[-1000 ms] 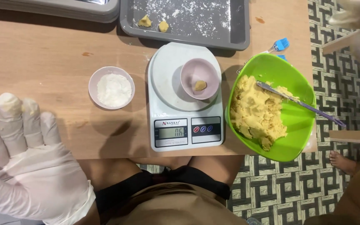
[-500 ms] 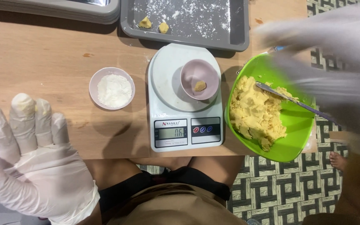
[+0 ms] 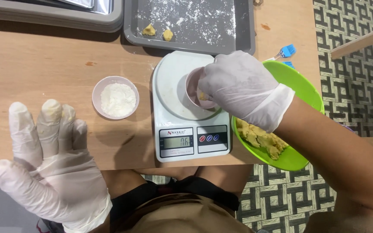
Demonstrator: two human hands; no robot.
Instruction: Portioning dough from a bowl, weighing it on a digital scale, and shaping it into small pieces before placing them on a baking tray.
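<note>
My right hand [image 3: 238, 86], in a white glove, reaches into a small pink cup [image 3: 191, 88] that stands on a white kitchen scale [image 3: 173, 86]. Its fingertips are curled onto a small yellow dough piece [image 3: 202, 96] inside the cup. My forearm crosses over a green bowl [image 3: 303, 84] and hides most of the yellow dough [image 3: 262, 139] in it. My left hand [image 3: 50, 172], also gloved, is held flat with fingers apart over the table's front edge at the left. It holds nothing, and dough residue sticks to its fingertips.
A small pink bowl of white flour [image 3: 117, 97] sits left of the scale on the wooden table [image 3: 44, 64]. A floured grey tray [image 3: 195, 21] at the back carries two dough pieces [image 3: 149, 30]. More trays [image 3: 44, 13] lie back left. A blue brush [image 3: 286, 51] lies behind the green bowl.
My right hand came in from the right edge, crossed over the green bowl and went down into the pink cup. My left hand rose slightly and stayed spread.
</note>
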